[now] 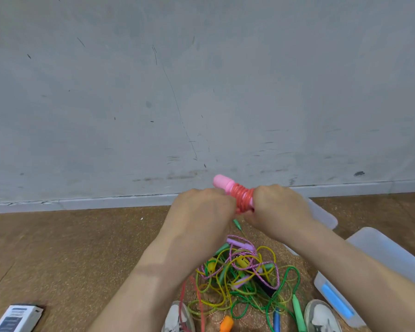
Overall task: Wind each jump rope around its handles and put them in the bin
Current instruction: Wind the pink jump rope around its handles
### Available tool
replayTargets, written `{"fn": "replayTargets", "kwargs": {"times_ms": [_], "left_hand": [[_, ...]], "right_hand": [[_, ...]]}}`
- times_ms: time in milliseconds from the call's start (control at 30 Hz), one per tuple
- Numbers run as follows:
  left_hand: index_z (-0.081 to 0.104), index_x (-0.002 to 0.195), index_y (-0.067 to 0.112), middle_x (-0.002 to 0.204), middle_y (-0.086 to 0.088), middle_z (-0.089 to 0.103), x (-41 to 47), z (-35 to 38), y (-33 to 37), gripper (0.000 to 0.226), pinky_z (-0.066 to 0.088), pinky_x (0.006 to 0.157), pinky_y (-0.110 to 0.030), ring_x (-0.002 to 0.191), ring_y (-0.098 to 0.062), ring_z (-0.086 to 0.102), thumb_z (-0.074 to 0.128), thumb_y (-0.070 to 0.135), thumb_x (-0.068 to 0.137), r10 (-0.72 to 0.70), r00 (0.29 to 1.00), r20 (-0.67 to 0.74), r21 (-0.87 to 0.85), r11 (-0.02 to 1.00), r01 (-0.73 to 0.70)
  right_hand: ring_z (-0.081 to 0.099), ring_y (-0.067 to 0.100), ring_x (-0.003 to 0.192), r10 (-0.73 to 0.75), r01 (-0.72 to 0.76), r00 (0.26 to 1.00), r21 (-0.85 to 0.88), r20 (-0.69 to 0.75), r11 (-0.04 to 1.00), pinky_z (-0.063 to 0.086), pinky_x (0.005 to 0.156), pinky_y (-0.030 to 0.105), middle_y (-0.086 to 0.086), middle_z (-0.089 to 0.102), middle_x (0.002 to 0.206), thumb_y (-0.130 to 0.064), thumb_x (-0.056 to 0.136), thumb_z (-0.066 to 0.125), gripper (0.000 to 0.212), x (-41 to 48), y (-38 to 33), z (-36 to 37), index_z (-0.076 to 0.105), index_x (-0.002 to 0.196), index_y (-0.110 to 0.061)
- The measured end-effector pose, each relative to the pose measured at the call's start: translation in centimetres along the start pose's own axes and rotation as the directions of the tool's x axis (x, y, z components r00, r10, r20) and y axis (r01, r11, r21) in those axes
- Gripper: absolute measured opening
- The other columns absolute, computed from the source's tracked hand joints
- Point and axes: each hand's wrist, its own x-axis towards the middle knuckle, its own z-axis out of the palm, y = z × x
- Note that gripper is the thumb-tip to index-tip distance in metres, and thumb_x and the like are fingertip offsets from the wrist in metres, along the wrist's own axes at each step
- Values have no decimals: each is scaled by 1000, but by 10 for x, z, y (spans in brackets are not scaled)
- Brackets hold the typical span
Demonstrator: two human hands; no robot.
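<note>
left hand (pixel 201 207) pinches red rope (pixel 243 196) taut to keep coils tight | right hand (pixel 279 207) grips pink handles (pixel 222 182) as spool | bin (pixel 381 252) beside, awaiting bundle

No legible txt; box (pixel 15 318) label (bottom left) too blurred.

A bare indoor room, perhaps a spare or storage space: a scuffed, scratched grey wall (pixel 201 80) fills twelve o'clock, a pale skirting board (pixel 82 203) meets brown wood-look floor (pixel 58 248) at nine, a translucent plastic bin (pixel 381 250) sits at four, a printed box (pixel 15 318) at seven
</note>
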Motion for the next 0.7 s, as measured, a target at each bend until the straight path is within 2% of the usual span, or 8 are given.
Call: {"fn": "replayTargets", "kwargs": {"times_ms": [67, 167, 267, 333, 400, 433, 600, 700], "left_hand": [[64, 94, 22, 93, 1, 63, 1, -1, -6, 12, 43, 65, -33, 87, -26, 64, 57, 30, 89, 36, 995, -96, -52, 998, -41], [67, 88, 25, 81, 4, 62, 3, 1, -18, 17, 46, 62, -33, 80, -22, 63, 62, 39, 81, 98, 977, -189, -228, 964, -140], [72, 87, 30, 78, 7, 66, 4, 3, -30, 23, 47, 64, -32, 77, -13, 62, 64, 46, 73, 81, 993, -84, -442, 890, -110], [75, 85, 31, 74, 10, 67, 3, 7, -36, 18, 46, 65, -27, 74, -5, 61, 72, 44, 73, 58, 998, 36, -627, 779, -23], [75, 76, 30, 70, 13, 68, 5, 11, -40, 2, 47, 65, -22, 69, 2, 60, 75, 31, 78, 55, 983, 174, -765, 637, 100], [73, 72, 31, 67, 13, 68, 6, 12, -40, 10, 46, 64, -20, 65, 4, 58, 74, 27, 81, 53, 973, 225, -807, 570, 156], [71, 59, 26, 56, 12, 62, 9, 13, -41, 16, 41, 53, -15, 55, 2, 48, 67, 33, 73, 94, 935, 341, -901, 317, 297], [71, 54, 25, 53, 16, 60, 8, 18, -42, 23, 39, 50, -11, 50, 6, 48, 65, 38, 73, 244, 895, 372, -927, 143, 347]], "right_hand": [[64, 33, 93, -46, 48, 998, -62, 43, 997, 37, 63, 31, 7, 68, 99, -46, 85, 57, 30, -2, -2, 2, 61, 97, -18], [62, 30, 85, -108, 118, 978, -42, 179, 992, 39, 63, 30, 5, 63, 90, -50, 83, 58, 29, -10, -10, -3, 58, 91, -23], [64, 29, 90, -209, 237, 942, -77, 262, 969, 40, 64, 29, 4, 64, 95, -41, 84, 58, 18, -18, -15, -17, 55, 86, -23], [59, 27, 79, -283, 326, 903, -87, 322, 941, 38, 61, 29, -1, 58, 81, -36, 82, 59, 19, -22, -15, -29, 47, 77, -22], [47, 23, 68, -334, 389, 871, -90, 359, 917, 36, 59, 28, -4, 43, 66, -36, 80, 60, 23, -24, -14, -38, 43, 73, -22], [43, 21, 65, -351, 408, 863, -90, 363, 909, 35, 57, 28, -4, 39, 64, -36, 80, 60, 25, -23, -14, -42, 42, 71, -21], [38, 15, 55, -412, 449, 835, -21, 364, 893, 27, 44, 24, -3, 39, 62, -38, 78, 62, 35, -23, -16, -50, 37, 61, -20], [39, 9, 48, -474, 465, 811, 114, 344, 878, 27, 43, 22, -2, 43, 54, -36, 75, 66, 35, -27, -16, -53, 40, 59, -20]]}}
